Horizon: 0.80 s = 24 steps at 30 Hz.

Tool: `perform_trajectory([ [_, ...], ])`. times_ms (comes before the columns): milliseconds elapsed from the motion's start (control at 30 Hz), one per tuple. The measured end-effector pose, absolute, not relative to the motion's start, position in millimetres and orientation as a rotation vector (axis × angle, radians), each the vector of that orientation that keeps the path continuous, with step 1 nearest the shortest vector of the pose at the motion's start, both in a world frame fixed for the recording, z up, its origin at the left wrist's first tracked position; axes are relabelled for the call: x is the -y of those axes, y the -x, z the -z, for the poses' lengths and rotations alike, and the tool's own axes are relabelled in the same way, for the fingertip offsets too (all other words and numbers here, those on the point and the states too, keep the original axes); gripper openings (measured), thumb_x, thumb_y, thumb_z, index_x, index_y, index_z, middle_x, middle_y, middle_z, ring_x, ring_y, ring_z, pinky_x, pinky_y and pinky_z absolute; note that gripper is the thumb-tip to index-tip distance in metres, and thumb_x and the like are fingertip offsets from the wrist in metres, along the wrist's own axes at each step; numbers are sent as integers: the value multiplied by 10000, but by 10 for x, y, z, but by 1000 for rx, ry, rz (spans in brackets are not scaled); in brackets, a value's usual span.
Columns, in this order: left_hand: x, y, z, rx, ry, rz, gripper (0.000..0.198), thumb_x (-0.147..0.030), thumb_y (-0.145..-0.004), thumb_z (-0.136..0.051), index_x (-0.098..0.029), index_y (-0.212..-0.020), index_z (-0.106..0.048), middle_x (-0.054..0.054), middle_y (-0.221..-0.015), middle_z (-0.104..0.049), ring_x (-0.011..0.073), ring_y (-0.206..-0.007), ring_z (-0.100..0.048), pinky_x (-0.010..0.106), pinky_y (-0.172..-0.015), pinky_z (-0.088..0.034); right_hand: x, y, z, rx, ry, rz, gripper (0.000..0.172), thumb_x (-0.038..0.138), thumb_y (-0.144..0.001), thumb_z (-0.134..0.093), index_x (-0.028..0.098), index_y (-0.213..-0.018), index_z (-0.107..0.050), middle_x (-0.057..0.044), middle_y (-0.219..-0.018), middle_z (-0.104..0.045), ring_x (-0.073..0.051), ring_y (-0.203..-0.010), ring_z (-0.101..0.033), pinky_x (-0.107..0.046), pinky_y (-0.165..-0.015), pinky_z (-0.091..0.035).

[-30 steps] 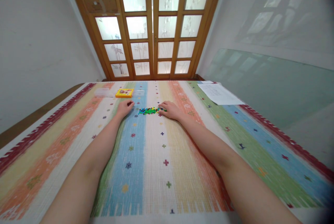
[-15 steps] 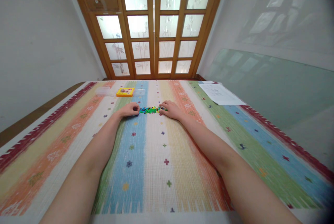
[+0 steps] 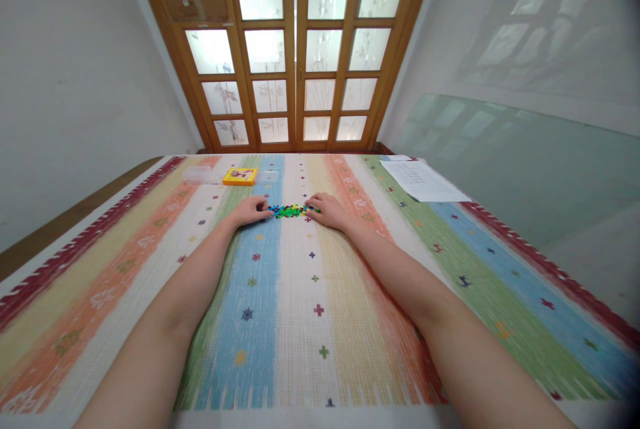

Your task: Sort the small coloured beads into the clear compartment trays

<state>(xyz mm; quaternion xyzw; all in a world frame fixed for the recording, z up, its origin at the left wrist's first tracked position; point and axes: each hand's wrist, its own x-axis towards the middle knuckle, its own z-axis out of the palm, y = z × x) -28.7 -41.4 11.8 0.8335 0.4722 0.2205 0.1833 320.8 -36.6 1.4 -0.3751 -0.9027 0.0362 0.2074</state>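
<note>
Heap of small coloured pieces [image 3: 290, 211] lay mid-surface [image 3: 310, 322], between left hand [image 3: 250, 210] and right hand [image 3: 327, 210]. Fingers curled against its ends; pinch on any piece: cannot tell. Judgement: keeping both hands low and pressing evenly would avoid scattering.

Wooden double doors [image 3: 295, 49] with frosted glass panes are sitting dead ahead, daylight glowing through them; a plain white wall [image 3: 75, 69] is running down the left; the right wall [image 3: 505, 29] is catching pale window reflections above a greenish glass panel [image 3: 500, 156]; a brown wooden strip [image 3: 65, 226] is peeking out beside the striped cloth [image 3: 300, 322].
</note>
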Motion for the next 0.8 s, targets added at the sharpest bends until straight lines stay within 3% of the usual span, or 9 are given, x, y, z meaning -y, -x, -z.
perform_trajectory([
  [300,534,10,-146,-1380,-2545,-696,479,-594,-794,-776,-219,-1044,-615,84,-1079,-640,277,-983,-620,398,-869,-501,388,-3207,-57,2521,1045,-103,373,489,-1054,-571,265,-1310,-724,-109,-1273,-685,-274,-1195,-611,-408,-1038,-453],
  [600,563,-28,-137,-1410,-2602,-652,427,-536,-883,-726,-232,-1179,-675,87,-1157,-652,292,-1082,-649,426,-966,-514,480,-3080,-74,2473,1190,-68,461,609,-992,-634,262,-1279,-733,-115,-1251,-683,-292,-1182,-612,-410,-1029,-452],
  [800,622,-156,-145,-1503,-2644,-625,521,-608,-889,-711,-228,-1244,-687,106,-1185,-666,321,-1137,-631,446,-1008,-489,482,-3052,-66,2454,1228,-54,440,604,-1010,-609,257,-1244,-744,-120,-1239,-687,-291,-1185,-604,-413,-1027,-448],
])
